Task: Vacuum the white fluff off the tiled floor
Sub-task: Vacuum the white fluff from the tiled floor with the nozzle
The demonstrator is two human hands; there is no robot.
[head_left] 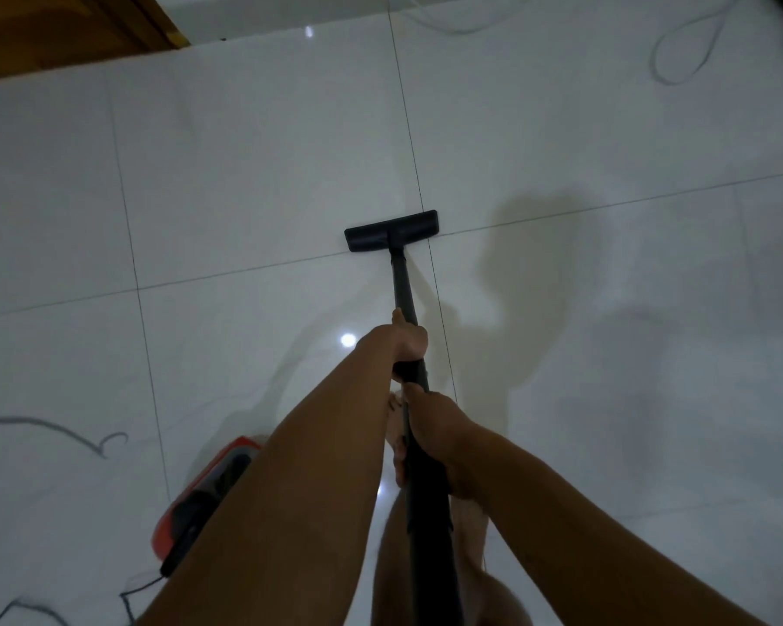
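- Here, a person stands on a glossy white tiled floor (245, 173) and holds a black vacuum wand (402, 282) with both bare hands.
- The left hand (410, 343) is the farther one along the wand, its fingers curled round the tube.
- The right hand (432, 422) grips the same tube just behind the left, nearer the body, and its fingers are wrapped round it too.
- The wand's long axis runs straight away from the hands, toward the far edge of the floor.
- At its end, the flat black floor head (392, 230) lies crosswise on the tiles, over the spot where two grout lines cross.
- No white fluff can be made out, since any fluff would blend into the pale tiles. The head's next pass therefore seems to be a matter of pushing or pulling along the wand's line.
- The left hand, being closer to the head, looks best placed to steer, with the right hand driving.
- A red vacuum body (209, 485) sits near the floor's near left corner.
- A thin cord (661, 70) loops by the far right corner, well apart from the head.
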